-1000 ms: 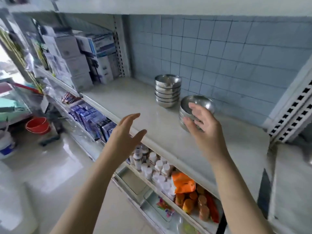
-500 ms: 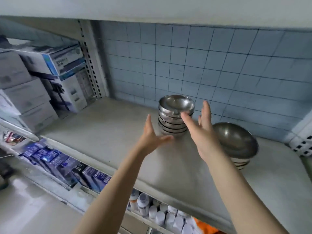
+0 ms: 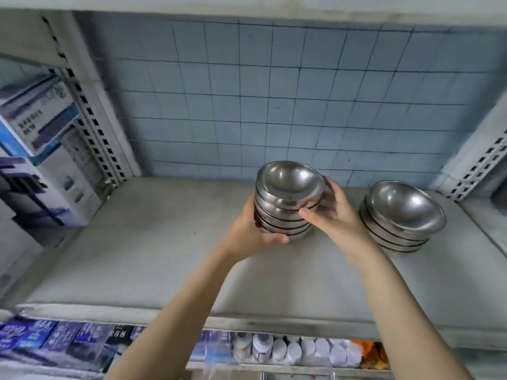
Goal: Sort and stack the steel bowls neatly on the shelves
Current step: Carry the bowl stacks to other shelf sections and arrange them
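Far left: white-and-blue cartons [image 3: 41, 149] were stacked in the next bay, behind a slotted upright [image 3: 90, 116]. The grey shelf [image 3: 137, 256] ran across in front of a blue tiled wall [image 3: 274, 105].

My left hand [image 3: 252, 234] gripped the left side of the tall bowl stack [image 3: 285, 204], fingers curled round the lower bowls and thumb near the base. The stack was mid-shelf, toward the back, with the bowls nested open side up. I couldn't tell if its base was on the shelf or just clear of it.

My right hand [image 3: 337, 215] gripped the same stack from the right, thumb on the front of the upper bowls and fingers wrapped behind.

A second bowl stack [image 3: 397, 218] stood on the shelf just right of that hand, not touching it. It was wider, and its top bowl sat askew. Far right: right upright [image 3: 477, 165].

The lower shelf held, left to right, blue packs [image 3: 41, 341], white bottles [image 3: 296, 349] and an orange packet [image 3: 370, 352].
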A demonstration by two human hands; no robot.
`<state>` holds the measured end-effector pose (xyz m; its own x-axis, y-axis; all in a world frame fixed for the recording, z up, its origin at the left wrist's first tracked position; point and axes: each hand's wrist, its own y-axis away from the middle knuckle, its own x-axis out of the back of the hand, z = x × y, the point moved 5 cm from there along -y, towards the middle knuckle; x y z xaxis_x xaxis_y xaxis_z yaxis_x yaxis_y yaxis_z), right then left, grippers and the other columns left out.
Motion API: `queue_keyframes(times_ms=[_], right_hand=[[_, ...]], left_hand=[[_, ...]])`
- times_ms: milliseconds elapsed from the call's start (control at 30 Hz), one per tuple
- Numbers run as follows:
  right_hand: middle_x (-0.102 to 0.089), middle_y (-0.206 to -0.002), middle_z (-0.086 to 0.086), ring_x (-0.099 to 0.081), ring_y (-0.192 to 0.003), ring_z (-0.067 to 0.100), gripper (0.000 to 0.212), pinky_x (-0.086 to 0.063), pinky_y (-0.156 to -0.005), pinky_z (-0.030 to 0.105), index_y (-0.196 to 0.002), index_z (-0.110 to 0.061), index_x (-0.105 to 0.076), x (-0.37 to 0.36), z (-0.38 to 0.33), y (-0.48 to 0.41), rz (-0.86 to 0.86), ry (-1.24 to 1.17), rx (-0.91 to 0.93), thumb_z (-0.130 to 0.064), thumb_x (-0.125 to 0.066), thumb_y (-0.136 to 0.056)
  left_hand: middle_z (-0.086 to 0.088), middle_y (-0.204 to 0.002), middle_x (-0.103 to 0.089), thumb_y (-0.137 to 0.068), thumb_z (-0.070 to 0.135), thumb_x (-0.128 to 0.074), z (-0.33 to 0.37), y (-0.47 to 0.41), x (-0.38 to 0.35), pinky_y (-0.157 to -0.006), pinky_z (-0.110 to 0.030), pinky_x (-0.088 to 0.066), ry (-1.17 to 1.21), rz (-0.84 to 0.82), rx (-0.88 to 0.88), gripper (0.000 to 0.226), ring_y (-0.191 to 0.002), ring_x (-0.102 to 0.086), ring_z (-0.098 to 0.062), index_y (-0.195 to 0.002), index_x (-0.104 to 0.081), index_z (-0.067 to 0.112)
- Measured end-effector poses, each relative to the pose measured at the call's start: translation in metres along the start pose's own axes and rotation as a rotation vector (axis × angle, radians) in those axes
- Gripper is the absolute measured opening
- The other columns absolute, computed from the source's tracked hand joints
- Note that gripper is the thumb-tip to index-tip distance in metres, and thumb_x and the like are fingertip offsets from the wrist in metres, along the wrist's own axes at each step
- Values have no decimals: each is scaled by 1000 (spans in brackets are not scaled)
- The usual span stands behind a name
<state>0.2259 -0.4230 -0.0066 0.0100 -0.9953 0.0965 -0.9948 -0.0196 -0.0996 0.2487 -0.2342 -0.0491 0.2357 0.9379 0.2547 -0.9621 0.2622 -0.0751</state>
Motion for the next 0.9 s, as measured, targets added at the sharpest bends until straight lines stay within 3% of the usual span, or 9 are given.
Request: queue_keyframes(times_ms=[100,233,367,433,500,567,667,733,900], right_hand=[[-55,-141,-8,-54,-130,20,96,-43,-110,46,-139,-46,-43,-11,3,18,-74,17,40,-49,-91,-57],[-61,-133,-16,-62,-118,8,80,-52,-92,27,-137,-34,-46,-26,4,40,-130,-77,65,-32,-81,-65],[-62,-130,-23,-67,-107,10,78,-53,-87,26,-133,-36,-50,-34,8,52,-124,-114,38,-43,-87,-65],[-62,-130,-23,-68,-105,9,67,-54,-86,29,-132,-37,-50,-34,12,53,-101,-144,37,-29,-82,-74],[-64,-128,-23,-68,-105,7,61,-55,-85,31,-132,-36,-50,-34,11,54,-85,-163,41,-14,-70,-80],[-65,-126,-23,-68,-104,6,60,-56,-85,32,-132,-34,-50,-32,8,57,-78,-164,42,-11,-68,-79],[-63,-133,-14,-67,-110,10,74,-56,-91,40,-134,-33,-51,-23,-2,66,-31,-170,55,-34,-87,-70],[-59,-140,-7,-64,-116,14,85,-55,-94,45,-138,-31,-49,-14,-12,76,0,-171,67,-49,-88,-64],[-60,-139,-4,-66,-114,13,88,-59,-86,38,-136,-34,-50,23,-40,113,105,-179,126,-56,-87,-60]], left_hand=[[18,-119,-61,-63,-6,-88,-6,28,15,-85,-8,-47,26,-74,11,100,-105,-60,13,-140,-34,26],[15,-117,-64,-62,-7,-88,-22,56,29,-86,-11,-49,32,-108,47,93,-107,-62,8,-132,-39,29],[6,-134,-59,-62,8,-93,-28,68,35,-109,-32,-45,19,-123,52,112,-126,-56,-4,-150,-25,18],[1,-135,-60,-61,12,-94,-28,68,36,-110,-42,-44,18,-118,54,112,-127,-57,-12,-149,-27,19],[-1,-130,-64,-62,4,-92,-24,69,34,-105,-37,-49,22,-106,55,106,-122,-61,-13,-147,-32,19],[1,-125,-66,-63,0,-90,-18,71,32,-96,-25,-52,33,-101,38,100,-117,-64,-12,-145,-36,18],[6,-127,-66,-63,8,-92,-2,76,27,-97,-19,-49,23,-107,-12,99,-117,-63,-7,-146,-38,18],[9,-129,-64,-63,17,-92,14,80,20,-103,-21,-46,17,-122,-41,102,-118,-61,-4,-148,-36,21],[13,-130,-63,-59,29,-92,55,91,-10,-103,-16,-44,8,-143,-110,105,-119,-59,-1,-149,-36,27]])
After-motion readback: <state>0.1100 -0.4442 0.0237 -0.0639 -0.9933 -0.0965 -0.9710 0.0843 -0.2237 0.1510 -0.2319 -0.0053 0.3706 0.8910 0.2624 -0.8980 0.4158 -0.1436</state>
